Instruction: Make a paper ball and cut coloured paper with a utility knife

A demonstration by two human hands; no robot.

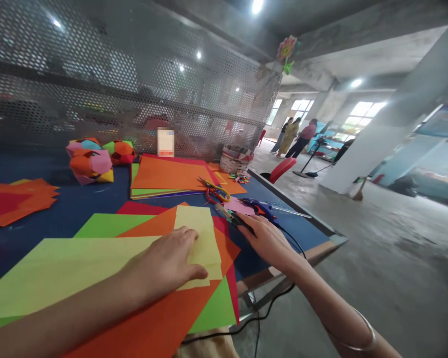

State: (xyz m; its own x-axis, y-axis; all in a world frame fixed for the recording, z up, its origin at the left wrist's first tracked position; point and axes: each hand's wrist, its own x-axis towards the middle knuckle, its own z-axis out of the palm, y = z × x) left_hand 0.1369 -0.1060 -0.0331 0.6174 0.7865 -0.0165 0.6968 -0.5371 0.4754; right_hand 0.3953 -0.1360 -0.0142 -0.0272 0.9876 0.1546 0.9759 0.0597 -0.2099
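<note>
My left hand [171,256] lies over pale yellow paper, its thumb stretched out to the side. Beneath the palm are a small yellow piece [199,223] and a long yellow sheet [82,258]. Orange [145,323], green [216,311] and red sheets are layered under them. At the table's right side, my right hand [265,238] has its fingers around the dark handle of a slim tool that looks like a craft knife [237,220]. Scissors with red and yellow handles [216,191] lie just beyond its tip, and a blue glue gun [261,209] is beside the hand.
A stack of coloured paper [171,174] lies at the back, near a woven basket [237,158]. Folded paper balls [91,164] and orange cut pieces [26,199] are on the left. A black cord [265,311] hangs off the front edge. People [293,136] stand far off.
</note>
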